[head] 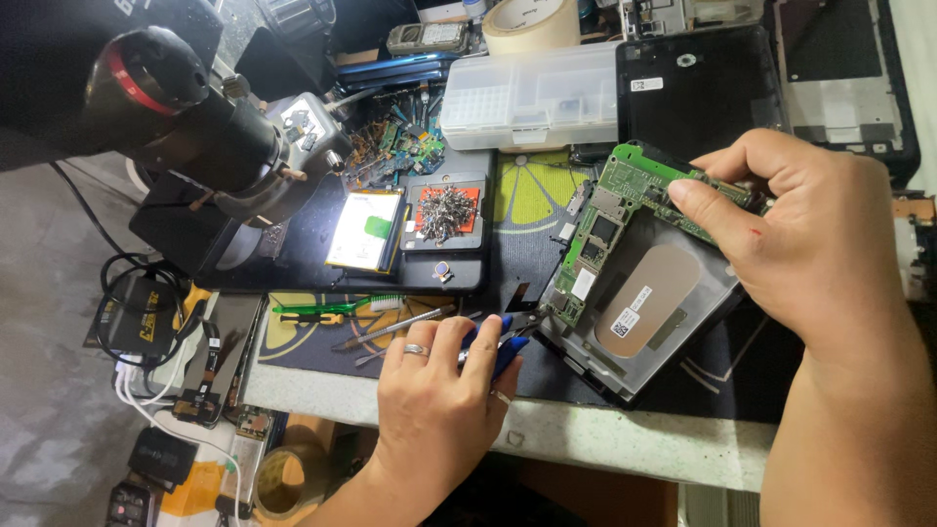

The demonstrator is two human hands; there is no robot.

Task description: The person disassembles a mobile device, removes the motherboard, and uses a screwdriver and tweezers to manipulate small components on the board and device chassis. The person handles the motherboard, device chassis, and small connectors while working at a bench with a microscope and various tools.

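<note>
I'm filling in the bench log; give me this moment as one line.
left hand: grips blue-handled tool | right hand: lifts green circuit board | under board: opened tablet frame

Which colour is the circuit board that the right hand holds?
Green. The circuit board, pinched by the right hand, shows best in the head view, the only one.

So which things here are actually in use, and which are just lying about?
In use:
- green circuit board, pinched by the right hand
- blue-handled tool, in the left hand
- open tablet casing under the board

Lying about:
- microscope
- tray of screws
- masking tape roll
- clear parts box
- green toothbrush
</note>
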